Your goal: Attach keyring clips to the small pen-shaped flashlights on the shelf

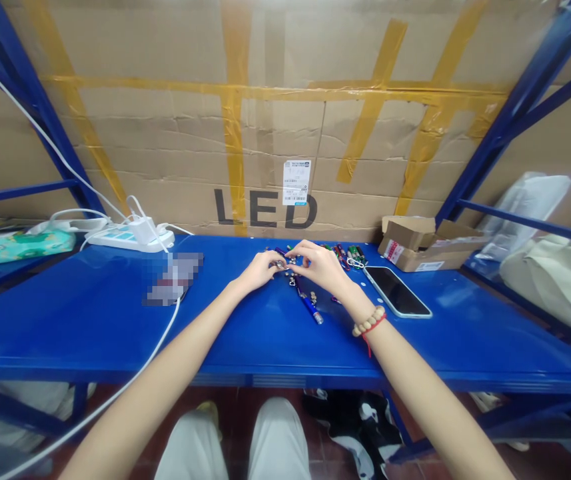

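My left hand [260,270] and my right hand [318,265] meet over the blue shelf, their fingertips pinched close together. A small shiny metal piece [280,265] shows at the left fingertips; its kind is too small to tell. My right fingers are closed too, and what they pinch is not clear. Just below lies a blue pen-like metal tube [310,308] with a silver end. Beside it is a little group of small round metal pieces [314,297]. Several colored metal tubes [355,255], green and red among them, lie behind my right hand, partly hidden.
A phone [398,292] lies to the right, before an open small carton [422,243]. On the left are a power strip [132,237], a white cable [158,347], a blurred-out item [172,280] and a green tissue pack [30,245]. A large cardboard box [175,147] stands behind.
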Action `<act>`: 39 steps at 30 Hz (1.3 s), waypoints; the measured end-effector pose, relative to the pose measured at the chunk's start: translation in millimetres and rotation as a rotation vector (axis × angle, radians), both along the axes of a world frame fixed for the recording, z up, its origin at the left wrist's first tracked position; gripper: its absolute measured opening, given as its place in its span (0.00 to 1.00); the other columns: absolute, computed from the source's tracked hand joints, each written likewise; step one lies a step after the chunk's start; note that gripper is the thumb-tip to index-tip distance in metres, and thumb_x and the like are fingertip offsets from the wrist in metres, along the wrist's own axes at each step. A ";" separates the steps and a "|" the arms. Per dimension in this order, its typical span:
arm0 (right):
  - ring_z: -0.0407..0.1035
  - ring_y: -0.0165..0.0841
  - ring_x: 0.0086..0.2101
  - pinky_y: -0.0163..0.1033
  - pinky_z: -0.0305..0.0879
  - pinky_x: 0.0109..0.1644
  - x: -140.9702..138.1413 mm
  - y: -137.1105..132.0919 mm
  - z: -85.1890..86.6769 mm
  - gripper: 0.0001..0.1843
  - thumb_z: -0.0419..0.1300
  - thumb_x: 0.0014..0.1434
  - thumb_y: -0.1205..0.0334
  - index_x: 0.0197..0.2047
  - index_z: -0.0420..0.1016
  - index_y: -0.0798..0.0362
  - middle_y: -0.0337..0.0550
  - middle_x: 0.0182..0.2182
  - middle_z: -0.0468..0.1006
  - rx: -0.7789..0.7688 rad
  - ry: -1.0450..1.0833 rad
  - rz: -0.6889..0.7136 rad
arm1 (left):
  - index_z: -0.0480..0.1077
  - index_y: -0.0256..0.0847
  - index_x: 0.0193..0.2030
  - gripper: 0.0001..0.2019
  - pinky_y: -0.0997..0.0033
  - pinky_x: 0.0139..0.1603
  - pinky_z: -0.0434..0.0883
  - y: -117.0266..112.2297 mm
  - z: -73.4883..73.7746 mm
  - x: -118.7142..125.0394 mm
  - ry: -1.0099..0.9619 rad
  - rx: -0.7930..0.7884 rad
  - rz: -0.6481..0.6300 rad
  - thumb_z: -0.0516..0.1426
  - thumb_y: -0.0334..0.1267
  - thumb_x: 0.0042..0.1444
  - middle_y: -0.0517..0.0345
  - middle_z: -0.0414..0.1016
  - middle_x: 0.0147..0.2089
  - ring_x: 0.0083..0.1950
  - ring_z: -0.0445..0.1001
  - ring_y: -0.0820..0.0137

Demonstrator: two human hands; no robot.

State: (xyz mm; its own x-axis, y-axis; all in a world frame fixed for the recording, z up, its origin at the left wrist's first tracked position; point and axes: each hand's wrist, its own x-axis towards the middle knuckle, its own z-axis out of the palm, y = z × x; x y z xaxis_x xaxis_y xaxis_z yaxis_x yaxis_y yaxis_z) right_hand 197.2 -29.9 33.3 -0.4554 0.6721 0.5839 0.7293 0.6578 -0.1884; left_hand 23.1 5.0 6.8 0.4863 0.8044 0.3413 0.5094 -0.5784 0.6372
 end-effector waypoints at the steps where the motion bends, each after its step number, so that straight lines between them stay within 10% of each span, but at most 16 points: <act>1: 0.64 0.24 0.27 0.29 0.53 0.29 0.2 -0.1 0.1 0.11 0.56 0.54 0.59 0.40 0.74 0.50 0.40 0.38 0.72 0.000 -0.004 0.000 | 0.72 0.36 0.35 0.09 0.78 0.23 0.68 0.7 -0.4 -0.4 0.002 0.002 0.000 0.51 0.34 0.51 0.55 0.71 0.38 0.32 0.70 0.73; 9: 0.64 0.23 0.26 0.29 0.50 0.24 -6.1 -4.8 0.3 0.09 0.56 0.55 0.59 0.36 0.75 0.50 0.40 0.38 0.72 -0.004 -0.144 -0.011 | 0.73 0.40 0.35 0.09 0.73 0.41 0.67 -1.3 2.0 0.9 0.138 0.162 0.058 0.53 0.31 0.50 0.59 0.74 0.37 0.38 0.70 0.72; 23: 0.68 0.27 0.32 0.30 0.54 0.28 15.7 10.1 0.0 0.10 0.59 0.51 0.54 0.37 0.73 0.47 0.35 0.35 0.75 -0.098 0.003 -0.243 | 0.71 0.44 0.38 0.15 0.72 0.37 0.65 -6.8 6.0 -1.8 0.362 0.210 0.311 0.49 0.49 0.55 0.58 0.73 0.41 0.42 0.70 0.66; 39: 0.70 0.34 0.41 0.35 0.64 0.39 35.9 21.9 -11.2 0.07 0.58 0.52 0.58 0.34 0.77 0.45 0.36 0.38 0.78 -0.341 -0.239 -0.321 | 0.71 0.44 0.42 0.16 0.70 0.45 0.66 -20.1 7.3 4.5 0.454 0.326 0.292 0.47 0.48 0.57 0.56 0.71 0.46 0.50 0.66 0.66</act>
State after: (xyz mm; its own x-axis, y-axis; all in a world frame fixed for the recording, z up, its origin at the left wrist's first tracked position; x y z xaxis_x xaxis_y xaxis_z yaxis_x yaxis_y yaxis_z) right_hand 233.1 -8.0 22.1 -0.2893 0.9334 0.2122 0.9328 0.3246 -0.1563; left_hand 27.6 -15.1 14.0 0.4161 0.8152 0.4029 0.8541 -0.5025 0.1345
